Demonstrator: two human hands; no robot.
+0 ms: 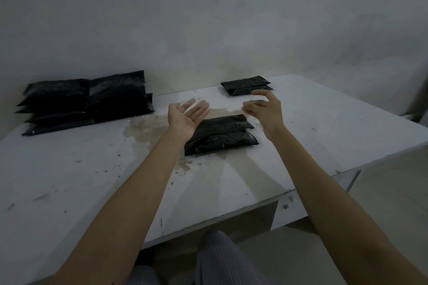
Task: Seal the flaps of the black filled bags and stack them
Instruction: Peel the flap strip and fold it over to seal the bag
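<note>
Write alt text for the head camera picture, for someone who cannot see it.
Two bare arms reach over a stained white table, left hand palm up and right hand loosely curled, both empty, above a black filled bag. A pile of black bags sits far left, a smaller bag far right.

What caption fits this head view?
Both open hands, left hand and right hand, hover over a black filled bag on the stained table.
</note>
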